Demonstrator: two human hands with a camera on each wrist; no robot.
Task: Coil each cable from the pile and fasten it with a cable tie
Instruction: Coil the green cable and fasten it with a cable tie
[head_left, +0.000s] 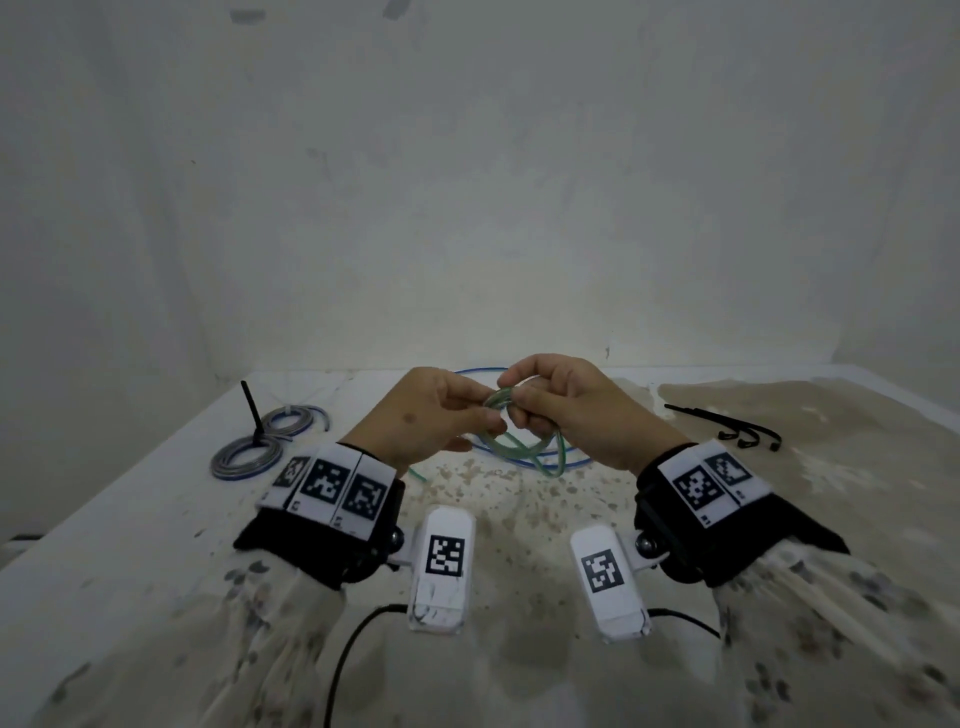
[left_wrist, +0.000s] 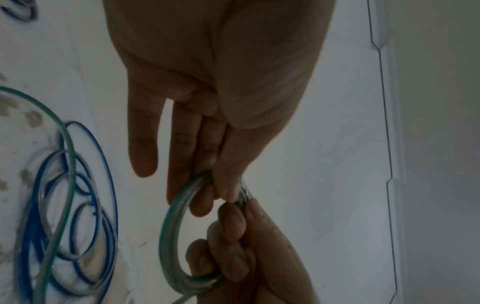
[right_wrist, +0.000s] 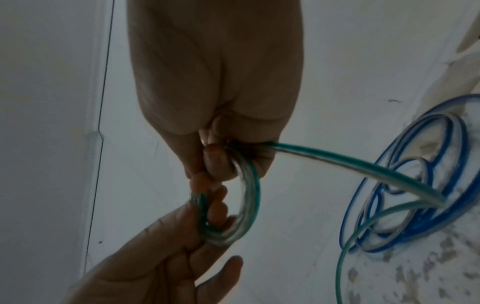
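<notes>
Both hands' grips, left hand (head_left: 441, 410) and right hand (head_left: 563, 402), pinch the green cable (head_left: 511, 441) coil between them.

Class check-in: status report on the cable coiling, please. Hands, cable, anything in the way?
Both hands, left and right, pinch the green cable. Part coiled, tail loose, no tie yet. Blue cable lies underneath.

Take the loose cable pile (head_left: 524, 457) on the bench (head_left: 130, 525) as your landmark. Your left hand (head_left: 436, 415) and right hand (head_left: 566, 410) meet just above it, sharing a small coil (head_left: 501, 402). Two tied coils (head_left: 249, 454) lie well left of the pile, spare cable ties (head_left: 727, 428) well right.
</notes>
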